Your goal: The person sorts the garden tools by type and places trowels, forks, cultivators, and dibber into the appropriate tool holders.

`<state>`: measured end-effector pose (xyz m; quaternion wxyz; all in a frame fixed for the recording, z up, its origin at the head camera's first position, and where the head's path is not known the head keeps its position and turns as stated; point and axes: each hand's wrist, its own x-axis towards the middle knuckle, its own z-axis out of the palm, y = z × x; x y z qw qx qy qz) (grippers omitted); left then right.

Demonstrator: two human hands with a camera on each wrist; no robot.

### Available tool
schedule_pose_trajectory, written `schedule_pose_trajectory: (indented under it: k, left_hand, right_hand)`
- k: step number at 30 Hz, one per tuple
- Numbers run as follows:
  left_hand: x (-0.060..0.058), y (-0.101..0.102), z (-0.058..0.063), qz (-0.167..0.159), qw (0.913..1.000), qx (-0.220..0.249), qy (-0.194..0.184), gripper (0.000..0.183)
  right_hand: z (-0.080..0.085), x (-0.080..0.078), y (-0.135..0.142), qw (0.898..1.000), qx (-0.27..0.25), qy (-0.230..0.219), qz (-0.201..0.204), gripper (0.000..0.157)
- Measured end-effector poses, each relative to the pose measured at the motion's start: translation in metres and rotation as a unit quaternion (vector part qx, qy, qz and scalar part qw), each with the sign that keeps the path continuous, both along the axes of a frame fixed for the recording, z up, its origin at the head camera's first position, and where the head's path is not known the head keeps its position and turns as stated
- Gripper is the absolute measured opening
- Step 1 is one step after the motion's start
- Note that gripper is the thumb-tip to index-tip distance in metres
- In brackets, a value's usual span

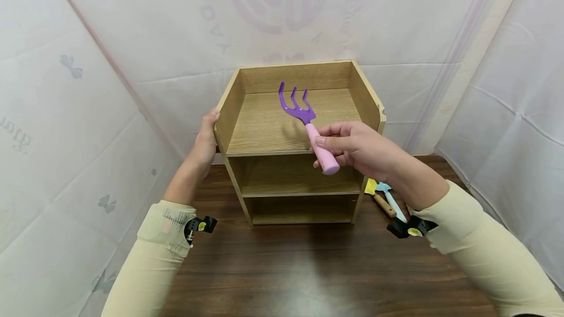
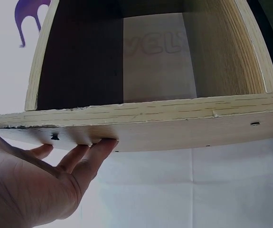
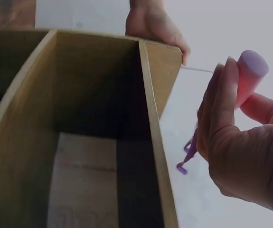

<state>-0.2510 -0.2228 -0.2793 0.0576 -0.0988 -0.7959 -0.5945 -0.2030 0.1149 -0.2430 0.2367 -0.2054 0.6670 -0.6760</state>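
Note:
My right hand (image 1: 352,146) holds a small hand rake (image 1: 327,157) by its pink handle, thumb on the near side. The purple three-pronged head points up and away, above the top tier of a wooden shelf (image 1: 291,152). My left hand (image 1: 204,142) grips the front edge of the shelf's left side panel near the top. In the left wrist view its fingers (image 2: 96,159) lie on the panel's outer face; the thumb is mostly hidden. The right wrist view shows the handle's end (image 3: 253,64) sticking out of the right hand.
On the dark wooden table (image 1: 282,268), right of the shelf, lie a yellow tool with a wooden handle (image 1: 385,205) and a light blue tool (image 1: 396,206), partly behind the right forearm. White printed sheeting (image 1: 176,23) surrounds the table at the back and sides.

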Motion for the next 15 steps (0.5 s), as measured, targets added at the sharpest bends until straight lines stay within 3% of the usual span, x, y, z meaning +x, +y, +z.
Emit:
schedule_pose_trajectory:
  k: [7,15]
  left_hand:
    - [0.0,0.001,0.0,-0.006,1.0,0.0,0.006,0.057]
    - [-0.001,0.002,0.0,-0.012,0.9998,0.005,0.012,0.056]
  right_hand:
    - [-0.003,-0.012,-0.01,0.998,-0.023,-0.058,-0.002,0.049]
    - [-0.007,-0.024,-0.018,0.998,-0.027,-0.062,-0.013,0.047]
